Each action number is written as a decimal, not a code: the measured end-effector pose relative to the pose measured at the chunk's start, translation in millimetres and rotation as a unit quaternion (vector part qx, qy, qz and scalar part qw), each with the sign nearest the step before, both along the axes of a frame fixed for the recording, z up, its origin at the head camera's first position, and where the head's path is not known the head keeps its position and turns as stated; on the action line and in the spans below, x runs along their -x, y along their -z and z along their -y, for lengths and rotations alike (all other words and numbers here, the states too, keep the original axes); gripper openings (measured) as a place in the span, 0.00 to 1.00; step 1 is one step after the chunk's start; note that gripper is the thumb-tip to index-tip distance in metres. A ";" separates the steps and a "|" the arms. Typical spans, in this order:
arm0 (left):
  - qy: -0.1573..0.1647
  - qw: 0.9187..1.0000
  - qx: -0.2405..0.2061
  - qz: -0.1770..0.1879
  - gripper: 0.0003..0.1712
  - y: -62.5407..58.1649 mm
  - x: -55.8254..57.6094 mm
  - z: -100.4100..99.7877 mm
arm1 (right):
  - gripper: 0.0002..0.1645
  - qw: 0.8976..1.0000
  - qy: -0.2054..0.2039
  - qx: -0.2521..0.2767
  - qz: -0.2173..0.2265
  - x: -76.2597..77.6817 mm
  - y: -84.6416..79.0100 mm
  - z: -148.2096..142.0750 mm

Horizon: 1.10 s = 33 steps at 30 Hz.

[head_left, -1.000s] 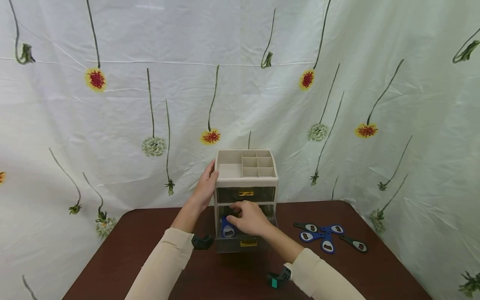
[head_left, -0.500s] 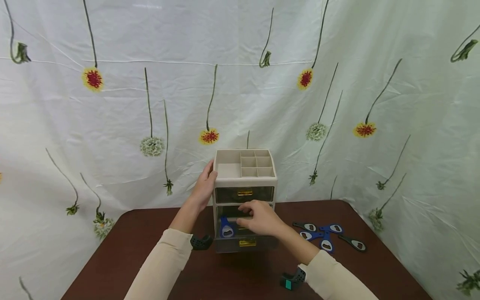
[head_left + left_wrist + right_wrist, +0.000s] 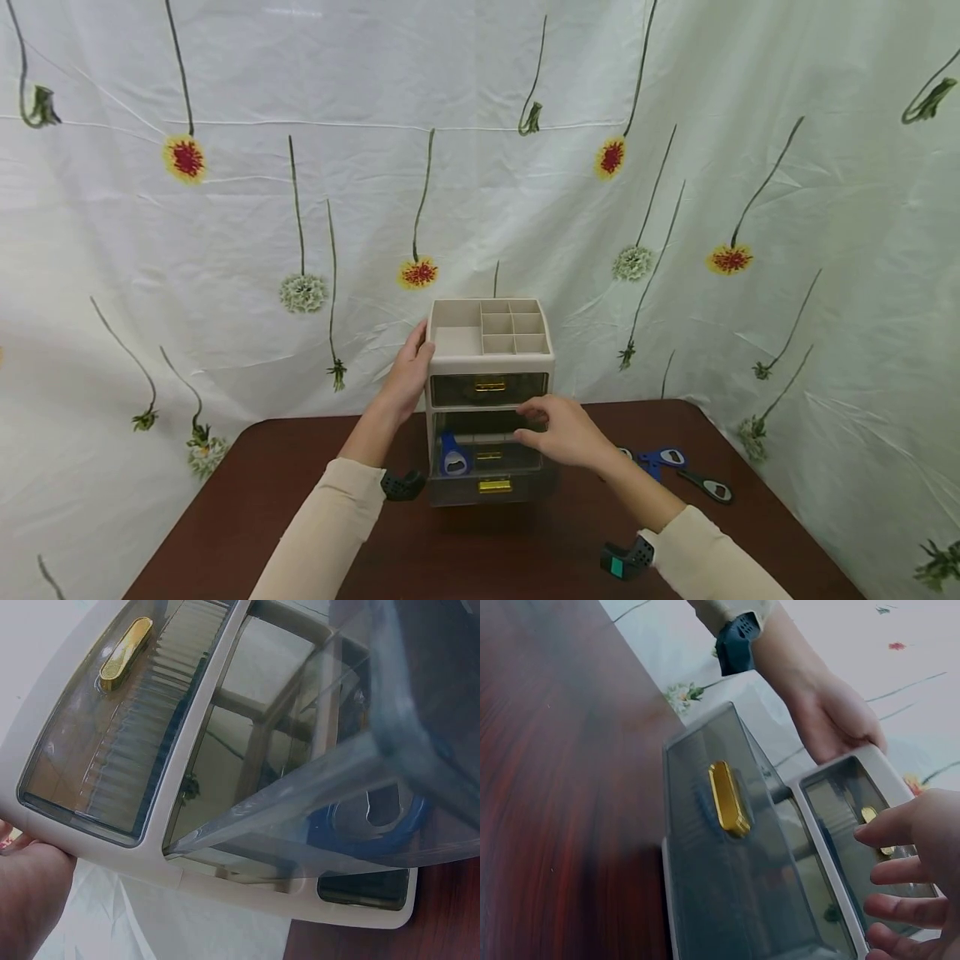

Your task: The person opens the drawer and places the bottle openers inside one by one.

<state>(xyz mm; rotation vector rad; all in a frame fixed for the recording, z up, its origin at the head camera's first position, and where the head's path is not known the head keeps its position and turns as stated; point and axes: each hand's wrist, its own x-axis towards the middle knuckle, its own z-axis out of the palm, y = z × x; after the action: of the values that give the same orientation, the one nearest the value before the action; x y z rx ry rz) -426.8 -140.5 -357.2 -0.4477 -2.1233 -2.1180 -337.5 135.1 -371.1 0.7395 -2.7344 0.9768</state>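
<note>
A cream desktop drawer organizer (image 3: 492,363) stands upright on the table. Its clear grey drawer (image 3: 468,493) below the top one is pulled out, with a blue bottle opener (image 3: 454,457) lying at its left side. My left hand (image 3: 407,373) rests along the organizer's left side; in the left wrist view only part of that hand (image 3: 34,892) shows at the frame's edge. Near the right rim of the pulled-out drawer hovers my right hand (image 3: 566,431), fingers loosely bent, thumb and fingertips apart, holding nothing. The right wrist view shows its fingers (image 3: 904,870) spread before the top drawer.
More bottle openers, blue (image 3: 663,457) and black (image 3: 707,486), lie on the dark red-brown table (image 3: 300,500) to the organizer's right, partly behind my right forearm. Open compartments (image 3: 514,327) top the organizer. A flower-print cloth (image 3: 480,192) hangs behind.
My right hand has moved right, away from the blue bottle opener in the drawer, and its forearm now covers some openers on the table. My left hand stays on the organizer's side.
</note>
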 end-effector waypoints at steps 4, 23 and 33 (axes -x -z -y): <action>0.003 1.000 -0.003 -0.002 0.34 -1.7 0.2 -0.8 | 0.21 1.000 0.016 -0.002 -0.001 -0.2 -2.6 -13.2; 0.002 1.000 0.003 0.011 0.35 -5.4 -6.3 0.3 | 0.25 0.990 0.136 0.024 0.037 3.3 16.9 -91.0; -0.005 1.000 -0.002 -0.002 0.34 -2.2 -3.3 -0.3 | 0.29 0.983 0.182 -0.013 0.034 6.7 43.0 -125.3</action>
<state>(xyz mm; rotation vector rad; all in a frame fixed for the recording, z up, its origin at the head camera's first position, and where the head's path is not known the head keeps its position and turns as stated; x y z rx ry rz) -423.5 -140.2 -354.9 -0.4389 -2.1143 -2.1134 -344.2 260.4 -414.2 0.1943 -2.8030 0.8960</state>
